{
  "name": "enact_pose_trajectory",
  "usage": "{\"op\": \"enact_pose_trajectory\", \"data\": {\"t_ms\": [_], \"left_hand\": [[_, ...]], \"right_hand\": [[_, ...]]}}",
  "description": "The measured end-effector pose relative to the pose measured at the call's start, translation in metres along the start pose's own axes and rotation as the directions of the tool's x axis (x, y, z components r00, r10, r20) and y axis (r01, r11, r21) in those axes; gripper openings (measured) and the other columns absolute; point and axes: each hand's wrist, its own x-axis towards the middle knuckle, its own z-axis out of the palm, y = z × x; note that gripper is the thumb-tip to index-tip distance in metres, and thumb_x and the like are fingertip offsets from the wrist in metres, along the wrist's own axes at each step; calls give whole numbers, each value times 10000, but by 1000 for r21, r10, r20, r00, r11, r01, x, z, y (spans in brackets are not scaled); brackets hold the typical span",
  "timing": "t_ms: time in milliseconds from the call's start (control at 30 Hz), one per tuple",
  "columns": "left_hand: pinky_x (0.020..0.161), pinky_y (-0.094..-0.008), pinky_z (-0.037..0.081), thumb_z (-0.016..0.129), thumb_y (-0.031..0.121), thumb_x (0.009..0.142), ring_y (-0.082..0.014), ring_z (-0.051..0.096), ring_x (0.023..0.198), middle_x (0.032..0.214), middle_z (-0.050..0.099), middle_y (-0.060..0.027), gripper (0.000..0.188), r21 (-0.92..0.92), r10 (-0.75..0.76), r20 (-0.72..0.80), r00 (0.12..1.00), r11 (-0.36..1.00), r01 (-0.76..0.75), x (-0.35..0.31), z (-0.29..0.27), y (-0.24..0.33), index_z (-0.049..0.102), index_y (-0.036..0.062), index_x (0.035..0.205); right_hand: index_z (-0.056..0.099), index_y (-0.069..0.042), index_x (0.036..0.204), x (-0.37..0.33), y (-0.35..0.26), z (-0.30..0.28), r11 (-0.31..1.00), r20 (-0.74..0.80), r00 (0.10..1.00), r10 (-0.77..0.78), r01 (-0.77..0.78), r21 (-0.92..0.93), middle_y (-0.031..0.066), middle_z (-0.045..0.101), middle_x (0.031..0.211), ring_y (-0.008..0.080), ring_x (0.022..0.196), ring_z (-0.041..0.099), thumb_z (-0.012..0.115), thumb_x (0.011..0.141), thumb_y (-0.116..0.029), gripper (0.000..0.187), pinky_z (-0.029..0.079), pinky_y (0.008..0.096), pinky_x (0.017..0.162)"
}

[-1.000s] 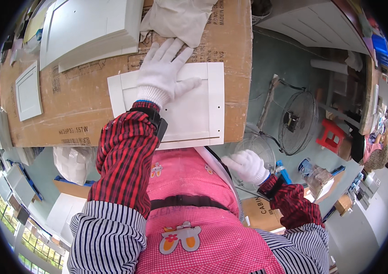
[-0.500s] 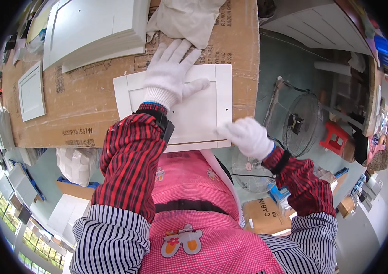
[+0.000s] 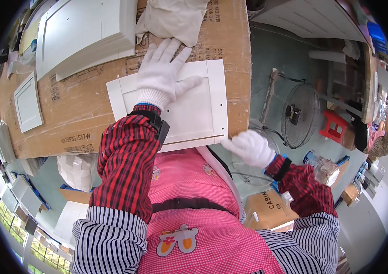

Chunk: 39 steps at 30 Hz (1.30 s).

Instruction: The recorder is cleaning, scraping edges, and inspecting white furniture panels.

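A white framed panel (image 3: pixel 189 116), like a cabinet door, lies on a cardboard-covered table (image 3: pixel 77 107) at its near edge. My left hand (image 3: pixel 164 68), in a white knitted glove, rests flat on the panel's far left part with fingers spread past its far edge. My right hand (image 3: pixel 252 148), gloved too, is closed just off the panel's near right corner. What its fingers hold, if anything, is hidden. A thin brown line runs along the panel's near rail, and small dark holes mark its right side.
A stack of white panels (image 3: pixel 86 34) stands far left, with a crumpled pale cloth (image 3: pixel 171 20) beside it. A smaller white panel (image 3: pixel 28 102) lies at the left. Right of the table are a floor fan (image 3: pixel 299 114), a red stool (image 3: pixel 333 125) and a cardboard box (image 3: pixel 270 210).
My right hand has moved slightly nearer to me, along the panel's right edge to its near corner. A brown line now shows on the near rail. My left hand stays on the panel.
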Motion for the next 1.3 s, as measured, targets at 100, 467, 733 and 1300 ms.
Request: {"op": "enact_pose_trajectory", "data": {"t_ms": [100,467,733,1300], "left_hand": [[1290,-488,239,672,677,863,-290,371,1530,1638,436,-112,864,3,-7,49,999,1000,7,2,-3,4,525,166,1544],[1290,-498,232,667,682,861,-309,368,1530,1644,429,-117,866,4,-11,51,999,1000,11,1,1,2,527,167,1544],[1275,-514,258,674,678,855,-292,395,1511,1604,469,-115,849,-8,3,6,1000,1000,-3,2,-1,1,570,136,1501],[1287,-505,243,711,650,845,-314,377,1525,1637,435,-119,856,-24,-2,43,999,1000,3,2,-2,1,541,166,1531]], "right_hand": [[674,-130,1312,4,8,-3,998,-73,995,62,-62,0,35,518,826,244,733,574,604,812,-87,506,483,395,643],[651,-101,1327,33,31,-10,997,-139,990,21,-30,-68,39,488,818,236,739,552,585,833,-97,498,486,393,726],[696,-109,1210,97,91,-37,997,-292,956,0,-21,-69,84,607,875,312,823,623,613,825,-49,398,514,438,734],[685,-160,1262,-29,-21,10,996,5,996,84,-84,-26,48,562,865,229,790,585,618,799,-114,470,477,383,693]]}}
